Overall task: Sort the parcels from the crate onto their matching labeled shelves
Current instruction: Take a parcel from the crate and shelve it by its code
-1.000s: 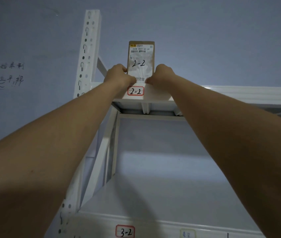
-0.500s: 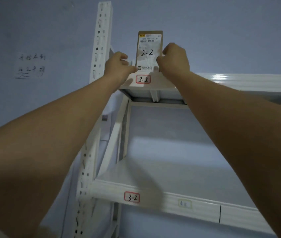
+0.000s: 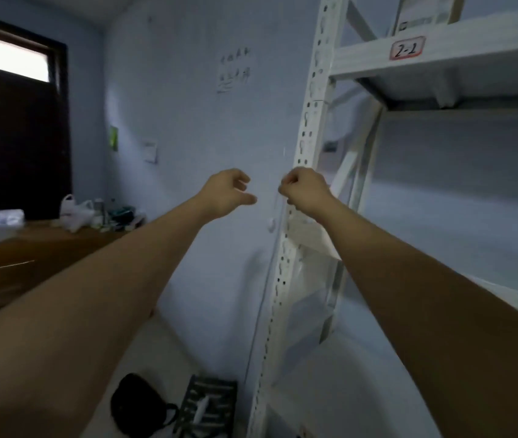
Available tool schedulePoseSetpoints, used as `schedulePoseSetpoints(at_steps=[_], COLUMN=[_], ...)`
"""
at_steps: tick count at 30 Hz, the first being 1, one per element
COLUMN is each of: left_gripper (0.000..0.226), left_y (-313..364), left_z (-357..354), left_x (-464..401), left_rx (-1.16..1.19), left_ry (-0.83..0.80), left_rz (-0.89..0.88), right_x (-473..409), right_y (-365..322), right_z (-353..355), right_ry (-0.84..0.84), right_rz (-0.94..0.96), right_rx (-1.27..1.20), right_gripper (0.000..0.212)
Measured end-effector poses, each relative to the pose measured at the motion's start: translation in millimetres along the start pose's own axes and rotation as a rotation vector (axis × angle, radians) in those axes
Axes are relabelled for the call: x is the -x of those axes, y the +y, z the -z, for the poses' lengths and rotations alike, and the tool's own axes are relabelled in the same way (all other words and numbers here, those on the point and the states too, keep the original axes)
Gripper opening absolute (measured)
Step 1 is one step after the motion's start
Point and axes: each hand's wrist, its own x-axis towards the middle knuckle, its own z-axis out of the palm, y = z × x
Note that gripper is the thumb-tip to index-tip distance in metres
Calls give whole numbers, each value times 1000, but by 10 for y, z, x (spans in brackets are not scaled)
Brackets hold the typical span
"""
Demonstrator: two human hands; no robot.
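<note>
A brown parcel with a white label [image 3: 425, 14] stands upright on the top white shelf [image 3: 479, 49], just above the red-framed tag "2-2" [image 3: 407, 49]; only its lower part shows. Both my hands hang in the air well below that shelf, left of and in front of the white perforated post [image 3: 306, 147]. My left hand [image 3: 227, 194] holds nothing, its fingers loosely curled. My right hand [image 3: 303, 192] is empty too, with its fingers curled in. A dark slatted crate [image 3: 207, 406] sits on the floor at the bottom.
A black bag [image 3: 139, 406] lies on the floor beside the crate. A brown wooden table [image 3: 30, 257] at the left carries a white plastic bag [image 3: 74, 211] and small items. A dark door [image 3: 17, 137] is at far left. Handwriting marks the blue wall [image 3: 234, 71].
Both hands have let go of the parcel and dropped away from the top shelf. The view has swung left and down, so the parcel now sits at the top right edge.
</note>
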Motion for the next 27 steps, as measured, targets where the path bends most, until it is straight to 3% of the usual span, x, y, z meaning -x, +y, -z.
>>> schedulePoseSetpoints(at_steps=[2, 10, 14, 20, 23, 27], left_gripper=[51, 50, 63, 66, 67, 63], left_y=[-473, -2215, -3028, -4152, -4635, -5224], left_z=[146, 794, 1116, 1475, 1493, 1359], left_x=[279, 1503, 1990, 2311, 2364, 2512], left_rx=[-62, -175, -218, -229, -151, -83], left_ry=[-21, 55, 24, 0, -29, -54], left_rz=[128, 555, 763, 912, 961, 1025], right_x=[148, 611, 797, 942, 1021, 1152], right_y=[79, -60, -296, -469, -504, -414], right_z=[-479, -2416, -3332, -4737, -5345, -6053], right_ry=[-116, -495, -647, -781, -866, -951], right_rz=[-21, -48, -101, -148, -188, -247], right_rx=[-48, -151, -211, -183, -156, -122], right_gripper=[5, 7, 19, 22, 8, 25])
